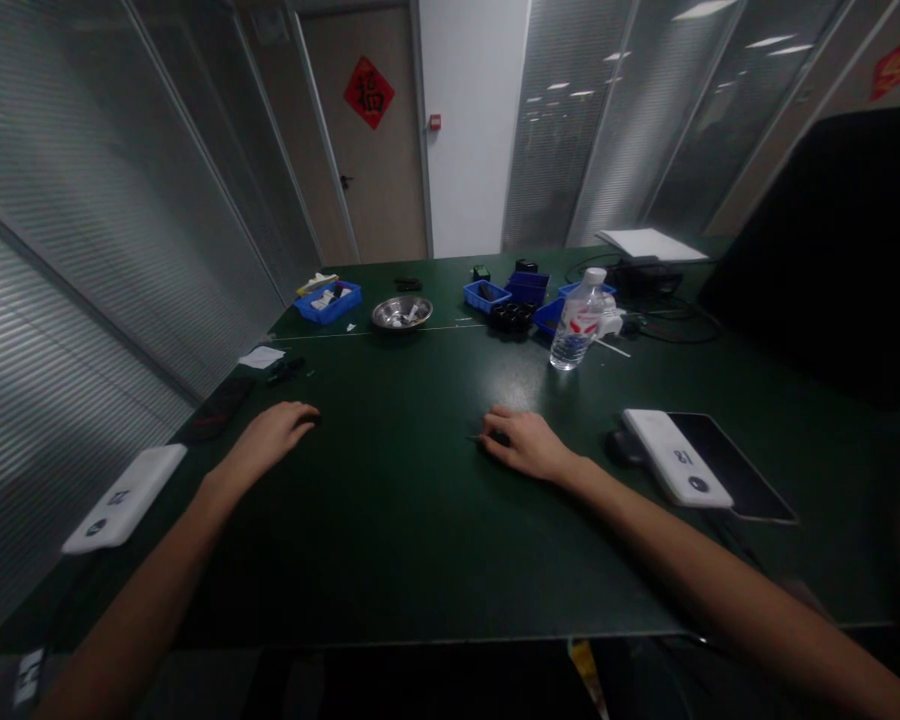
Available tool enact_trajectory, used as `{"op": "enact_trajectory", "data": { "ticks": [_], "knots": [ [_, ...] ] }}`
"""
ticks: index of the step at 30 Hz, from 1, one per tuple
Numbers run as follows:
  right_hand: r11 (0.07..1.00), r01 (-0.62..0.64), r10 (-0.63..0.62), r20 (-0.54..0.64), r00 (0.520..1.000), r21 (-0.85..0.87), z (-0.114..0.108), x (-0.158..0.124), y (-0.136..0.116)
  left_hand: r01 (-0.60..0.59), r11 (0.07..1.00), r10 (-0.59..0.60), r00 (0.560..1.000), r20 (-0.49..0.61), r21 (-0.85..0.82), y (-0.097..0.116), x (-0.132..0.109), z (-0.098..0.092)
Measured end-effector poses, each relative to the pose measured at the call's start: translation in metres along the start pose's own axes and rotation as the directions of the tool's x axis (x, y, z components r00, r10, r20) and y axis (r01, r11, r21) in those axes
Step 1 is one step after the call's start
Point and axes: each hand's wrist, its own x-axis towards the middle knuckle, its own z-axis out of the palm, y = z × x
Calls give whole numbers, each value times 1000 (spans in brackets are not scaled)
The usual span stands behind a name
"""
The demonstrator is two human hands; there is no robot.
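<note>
The right hand [525, 445] has its fingers curled narrow around a thin dark rod [473, 437], whose slim tip shows over the near-middle of the desk [390, 530]. That rod lies right at this grip, so the right hand is the nearer one; the left hand [270, 437] rests well apart to the left. The rod's visible long axis runs roughly left-right, its tip pointing left, toward the left hand; the rest is hidden in the fingers. The left grip is narrow, with a dark spot at its fingertips; whether it holds anything, I cannot tell.
</note>
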Motion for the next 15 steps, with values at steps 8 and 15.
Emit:
{"op": "enact_trajectory", "data": {
  "ticks": [8, 15],
  "knots": [
    [1000, -1, 1, -13, 1000, 0, 5, 0, 4, 300, 954, -293, 941, -169, 16, -106, -26, 10],
    [1000, 6, -6, -7, 1000, 5, 1, -1, 1, 242, 970, -231, 947, -226, 25, -111, -27, 20]
  ]
}}
